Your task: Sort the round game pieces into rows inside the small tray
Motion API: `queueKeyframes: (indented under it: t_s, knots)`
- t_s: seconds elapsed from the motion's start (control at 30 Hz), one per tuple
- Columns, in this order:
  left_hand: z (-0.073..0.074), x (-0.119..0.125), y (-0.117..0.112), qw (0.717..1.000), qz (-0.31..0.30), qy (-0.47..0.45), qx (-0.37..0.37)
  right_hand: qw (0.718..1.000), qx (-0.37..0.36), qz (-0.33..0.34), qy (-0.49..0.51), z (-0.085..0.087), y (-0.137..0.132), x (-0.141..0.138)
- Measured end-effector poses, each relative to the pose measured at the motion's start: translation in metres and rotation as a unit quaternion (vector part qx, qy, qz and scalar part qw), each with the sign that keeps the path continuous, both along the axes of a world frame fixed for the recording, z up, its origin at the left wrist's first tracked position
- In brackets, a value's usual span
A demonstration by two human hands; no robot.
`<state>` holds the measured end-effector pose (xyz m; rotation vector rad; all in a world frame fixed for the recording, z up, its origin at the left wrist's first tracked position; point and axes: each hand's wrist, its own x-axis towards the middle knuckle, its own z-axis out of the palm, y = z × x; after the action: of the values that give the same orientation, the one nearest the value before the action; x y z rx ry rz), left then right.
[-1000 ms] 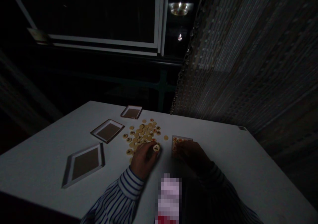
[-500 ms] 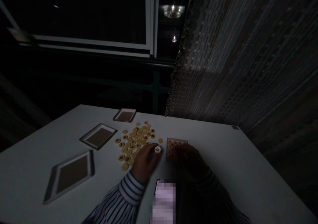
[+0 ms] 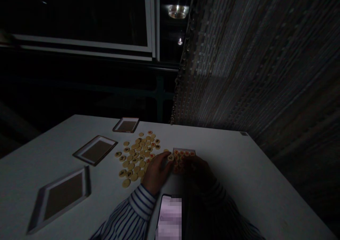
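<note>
The scene is dim. My left hand (image 3: 156,171) pinches one round cream game piece (image 3: 170,157) at the left edge of a small tray (image 3: 183,151) that holds several red-marked pieces. My right hand (image 3: 198,169) lies in shadow over the tray's near side, fingers curled on it; what they grip is hard to see. A loose pile of round pieces (image 3: 138,155) with dark and red marks spreads on the white table (image 3: 239,176) just left of my left hand.
Three shallow trays with brown insides lie in a diagonal row on the left: near (image 3: 60,194), middle (image 3: 95,150), far (image 3: 126,125). A phone (image 3: 170,217) lies between my forearms. A beaded curtain (image 3: 252,55) hangs behind the table's far right; a dark window is beyond.
My left hand has carried the piece rightwards from beside the pile to the small tray's edge. The view has shifted right, so everything sits further left in the picture.
</note>
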<state>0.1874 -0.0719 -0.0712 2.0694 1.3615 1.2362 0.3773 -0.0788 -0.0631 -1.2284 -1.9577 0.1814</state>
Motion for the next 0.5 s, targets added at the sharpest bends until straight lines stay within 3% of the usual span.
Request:
queueKeyframes:
  t_s: [0.3, 0.5]
  knots:
    - [-0.001, 0.008, -0.005, 0.999, -0.001, -0.036, -0.039, 0.997, -0.065, -0.040, -0.014, -0.002, 0.001, 0.004]
    - [-0.012, 0.007, -0.007, 0.998, -0.011, -0.041, -0.037, 0.995, -0.066, -0.015, -0.070, 0.009, 0.014, -0.002]
